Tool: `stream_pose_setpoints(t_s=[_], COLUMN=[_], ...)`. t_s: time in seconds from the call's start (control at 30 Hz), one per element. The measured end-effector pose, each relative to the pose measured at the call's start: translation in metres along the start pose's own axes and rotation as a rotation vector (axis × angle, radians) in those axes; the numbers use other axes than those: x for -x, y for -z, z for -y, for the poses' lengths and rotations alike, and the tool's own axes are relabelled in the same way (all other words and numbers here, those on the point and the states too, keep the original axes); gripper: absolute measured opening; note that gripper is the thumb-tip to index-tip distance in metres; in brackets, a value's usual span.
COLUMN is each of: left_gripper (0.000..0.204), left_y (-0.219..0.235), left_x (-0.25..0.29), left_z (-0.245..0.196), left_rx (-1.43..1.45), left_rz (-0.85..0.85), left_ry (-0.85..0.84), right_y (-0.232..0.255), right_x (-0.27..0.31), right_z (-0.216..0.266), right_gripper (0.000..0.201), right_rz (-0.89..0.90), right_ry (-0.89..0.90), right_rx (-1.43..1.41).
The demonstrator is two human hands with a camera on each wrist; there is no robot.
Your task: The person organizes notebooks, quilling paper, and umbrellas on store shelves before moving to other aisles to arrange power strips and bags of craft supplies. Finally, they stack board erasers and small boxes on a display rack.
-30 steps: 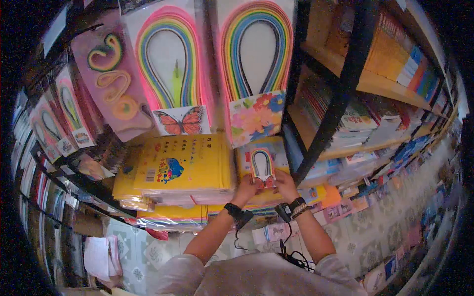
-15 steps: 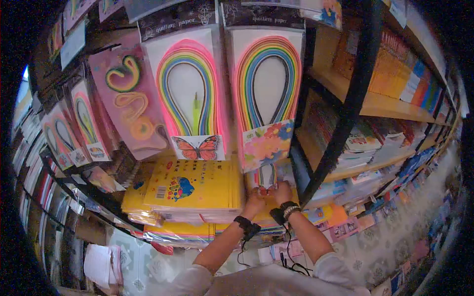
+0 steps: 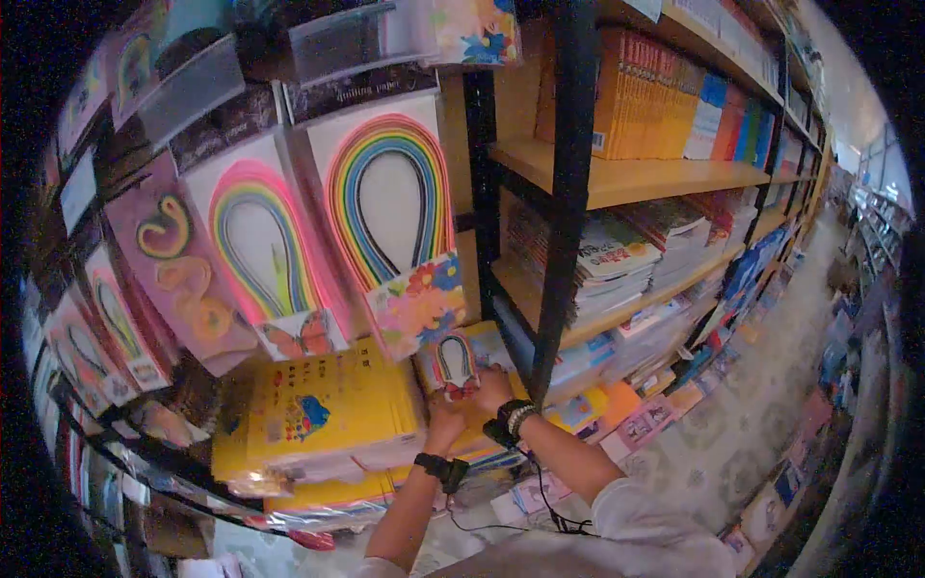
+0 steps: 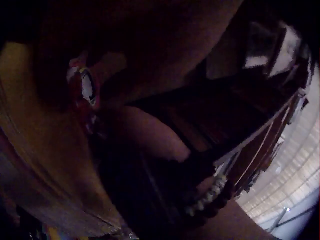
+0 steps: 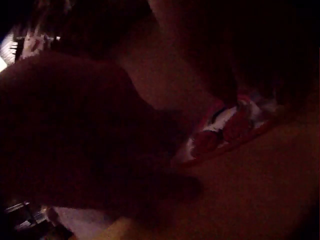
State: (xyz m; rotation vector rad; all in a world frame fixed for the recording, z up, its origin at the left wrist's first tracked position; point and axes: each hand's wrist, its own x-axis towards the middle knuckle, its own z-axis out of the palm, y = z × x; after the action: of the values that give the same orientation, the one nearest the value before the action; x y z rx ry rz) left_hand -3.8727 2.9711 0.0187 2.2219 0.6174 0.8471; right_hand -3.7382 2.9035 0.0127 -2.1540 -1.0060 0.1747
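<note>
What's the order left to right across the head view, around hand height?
Small hanging rainbow-strip packs → yellow stack with blue whale print → left hand → right hand → black shelf post → orange item. Small pack at the hands left out; it overlaps.

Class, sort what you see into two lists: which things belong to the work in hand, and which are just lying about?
In the work:
- small rainbow packet
- left hand and right hand, at its lower end

Just about:
- large hanging quilling paper packet
- yellow packs
- orange-spined books
</note>
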Motion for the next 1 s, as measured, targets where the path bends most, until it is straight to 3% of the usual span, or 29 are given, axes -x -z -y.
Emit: stream_pose_setpoints(t_s=[0.03, 0.07, 0.13, 0.17, 0.2, 0.27, 0.33, 0.37, 0.43, 0.47, 0.5, 0.53, 0.6, 0.67, 0.73, 0.93, 1.0], left_gripper=[0.043, 0.043, 0.045, 0.045, 0.045, 0.041, 0.038, 0.038, 0.037, 0.037, 0.035, 0.034, 0.03, 0.028, 0.025, 0.021, 0.023], left_y=[-0.003, -0.007, 0.017, 0.039, 0.052, 0.055, 0.065, 0.065, 0.069, 0.068, 0.073, 0.079, 0.088, 0.096, 0.109, 0.146, 0.161], left_x=[0.012, 0.023, 0.041, 0.065, 0.082, 0.122, 0.164, 0.18, 0.234, 0.266, 0.287, 0.305, 0.345, 0.384, 0.418, 0.522, 0.55], left_z=[-0.003, -0.006, -0.023, -0.065, -0.067, -0.071, -0.07, -0.063, -0.057, -0.061, -0.068, -0.074, -0.083, -0.085, -0.096, -0.089, -0.089], left_rx=[-0.373, -0.376, 0.191, 0.349, 0.326, 0.694, 0.769, 0.77, 0.654, 0.641, 0.739, 0.834, 0.875, 0.801, 0.789, 0.854, 0.782], left_rz=[-0.199, -0.212, 0.145, 0.135, 0.049, 0.112, 0.119, 0.061, 0.0, -0.021, -0.091, -0.159, -0.252, -0.377, -0.482, -0.869, -0.863], left_ry=[-0.333, -0.304, -0.147, 0.123, 0.152, 0.25, 0.465, 0.461, 0.665, 0.689, 0.725, 0.752, 0.801, 0.865, 0.845, 0.881, 0.908], right_y=[0.004, 0.006, 0.078, 0.073, 0.086, 0.089, 0.088, 0.094, 0.104, 0.11, 0.115, 0.113, 0.108, 0.09, 0.091, 0.028, 0.038], right_x=[0.01, 0.023, 0.069, 0.078, 0.092, 0.11, 0.126, 0.129, 0.14, 0.153, 0.159, 0.161, 0.174, 0.181, 0.192, 0.203, 0.214], right_z=[-0.003, -0.004, 0.041, 0.015, 0.013, -0.022, -0.06, -0.065, -0.069, -0.074, -0.074, -0.073, -0.08, -0.094, -0.068, -0.052, -0.011], right_gripper=[0.03, 0.031, 0.034, 0.034, 0.034, 0.027, 0.023, 0.023, 0.025, 0.027, 0.028, 0.028, 0.024, 0.023, 0.023, 0.02, 0.021], right_rz=[-0.108, -0.207, -0.025, -0.069, -0.102, 0.05, 0.164, 0.169, 0.24, 0.271, 0.226, 0.235, 0.393, 0.434, 0.495, 0.505, 0.416], right_ry=[0.132, 0.276, 0.245, 0.39, 0.4, 0.24, 0.13, 0.127, 0.157, 0.15, 0.311, 0.322, 0.112, 0.124, -0.064, 0.135, 0.113], right_rx=[0.112, 0.215, -0.005, -0.314, -0.186, -0.462, -0.463, -0.395, -0.438, -0.471, -0.46, -0.481, -0.721, -0.723, -0.828, -0.628, -0.592])
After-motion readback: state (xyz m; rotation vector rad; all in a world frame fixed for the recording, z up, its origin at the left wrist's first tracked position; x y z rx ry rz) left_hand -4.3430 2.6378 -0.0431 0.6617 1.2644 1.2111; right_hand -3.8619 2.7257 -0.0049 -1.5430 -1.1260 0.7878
